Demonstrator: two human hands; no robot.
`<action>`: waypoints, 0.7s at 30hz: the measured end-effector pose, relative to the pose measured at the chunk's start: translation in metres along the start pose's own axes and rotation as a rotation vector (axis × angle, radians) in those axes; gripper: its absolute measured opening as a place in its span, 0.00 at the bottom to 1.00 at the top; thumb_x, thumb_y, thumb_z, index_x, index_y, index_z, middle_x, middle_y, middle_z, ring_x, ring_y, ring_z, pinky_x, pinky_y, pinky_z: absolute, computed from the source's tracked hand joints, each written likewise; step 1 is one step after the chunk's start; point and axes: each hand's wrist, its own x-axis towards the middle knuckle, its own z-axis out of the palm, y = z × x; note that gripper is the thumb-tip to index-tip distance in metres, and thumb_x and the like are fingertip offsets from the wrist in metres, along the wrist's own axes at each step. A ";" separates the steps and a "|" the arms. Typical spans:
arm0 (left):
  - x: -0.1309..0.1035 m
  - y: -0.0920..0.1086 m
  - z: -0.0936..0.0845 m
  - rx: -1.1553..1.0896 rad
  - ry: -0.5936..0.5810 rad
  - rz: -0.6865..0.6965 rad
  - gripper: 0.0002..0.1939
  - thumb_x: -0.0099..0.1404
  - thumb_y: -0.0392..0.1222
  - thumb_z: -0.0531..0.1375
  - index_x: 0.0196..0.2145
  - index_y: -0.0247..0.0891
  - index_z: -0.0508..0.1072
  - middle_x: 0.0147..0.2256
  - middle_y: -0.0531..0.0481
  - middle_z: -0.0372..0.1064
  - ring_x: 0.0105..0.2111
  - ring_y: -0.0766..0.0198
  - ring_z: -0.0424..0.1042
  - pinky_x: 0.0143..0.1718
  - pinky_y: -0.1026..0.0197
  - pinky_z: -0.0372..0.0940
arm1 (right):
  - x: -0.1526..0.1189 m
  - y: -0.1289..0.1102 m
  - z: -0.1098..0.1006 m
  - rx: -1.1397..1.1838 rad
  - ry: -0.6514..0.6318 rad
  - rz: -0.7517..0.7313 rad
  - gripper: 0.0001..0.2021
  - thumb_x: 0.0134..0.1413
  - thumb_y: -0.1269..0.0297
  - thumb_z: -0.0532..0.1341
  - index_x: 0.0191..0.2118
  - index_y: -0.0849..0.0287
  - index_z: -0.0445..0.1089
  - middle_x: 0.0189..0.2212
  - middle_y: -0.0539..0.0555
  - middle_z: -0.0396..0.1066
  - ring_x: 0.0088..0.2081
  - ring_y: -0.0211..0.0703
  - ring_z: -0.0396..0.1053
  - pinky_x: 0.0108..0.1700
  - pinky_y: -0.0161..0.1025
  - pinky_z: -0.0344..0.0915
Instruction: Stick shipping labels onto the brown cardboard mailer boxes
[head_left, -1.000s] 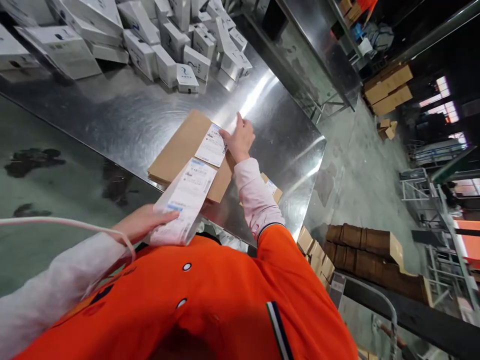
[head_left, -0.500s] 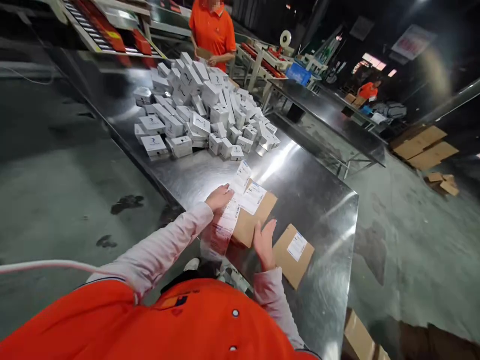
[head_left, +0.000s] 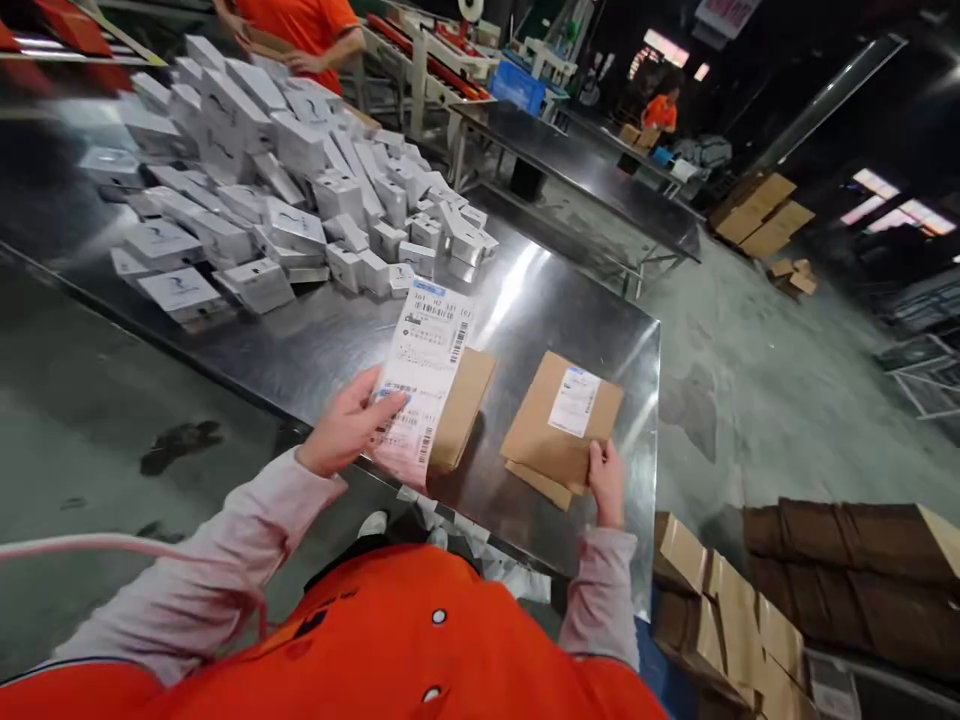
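Observation:
My left hand [head_left: 352,420] pinches a strip of printed shipping labels [head_left: 427,345], with its thumb lying across the paper. Partly under the strip is a stack of flat brown cardboard boxes [head_left: 463,410]. At the right, my right hand [head_left: 607,480] grips the lower corner of a flattened cardboard box [head_left: 536,410] with a white label [head_left: 574,402] on its face. Another flat cardboard piece [head_left: 541,484] sticks out below it. Both lie at the near end of the metal table [head_left: 585,300].
A large heap of small white boxes [head_left: 300,220] covers the table's far left part. Behind it stands a co-worker in an orange shirt [head_left: 300,30]. Stacked cardboard [head_left: 720,610] sits on the floor at the lower right. A second metal table [head_left: 585,180] is beyond.
My right hand has moved right, from the cardboard stack to the labelled flat box, and now grips it. My left hand has raised the label strip. The camera view has turned right.

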 end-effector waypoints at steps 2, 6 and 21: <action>-0.014 -0.010 0.004 0.046 -0.054 -0.028 0.35 0.48 0.64 0.75 0.47 0.38 0.80 0.44 0.40 0.82 0.41 0.48 0.80 0.41 0.55 0.76 | -0.014 -0.018 0.018 -0.012 -0.104 -0.016 0.17 0.52 0.55 0.64 0.43 0.62 0.75 0.44 0.68 0.78 0.49 0.60 0.78 0.50 0.56 0.76; -0.030 -0.028 0.016 0.113 -0.251 -0.202 0.29 0.47 0.62 0.75 0.37 0.37 0.82 0.37 0.40 0.81 0.34 0.50 0.78 0.34 0.56 0.75 | -0.067 -0.061 0.095 0.338 -0.565 -0.157 0.24 0.54 0.51 0.67 0.53 0.59 0.74 0.48 0.61 0.80 0.45 0.50 0.80 0.48 0.45 0.79; -0.013 -0.052 0.029 0.050 0.097 -0.296 0.25 0.45 0.58 0.74 0.25 0.37 0.70 0.20 0.53 0.70 0.20 0.65 0.67 0.21 0.65 0.63 | -0.048 -0.118 0.126 0.181 -0.661 -0.289 0.04 0.59 0.64 0.71 0.36 0.57 0.82 0.38 0.51 0.82 0.40 0.42 0.80 0.48 0.38 0.76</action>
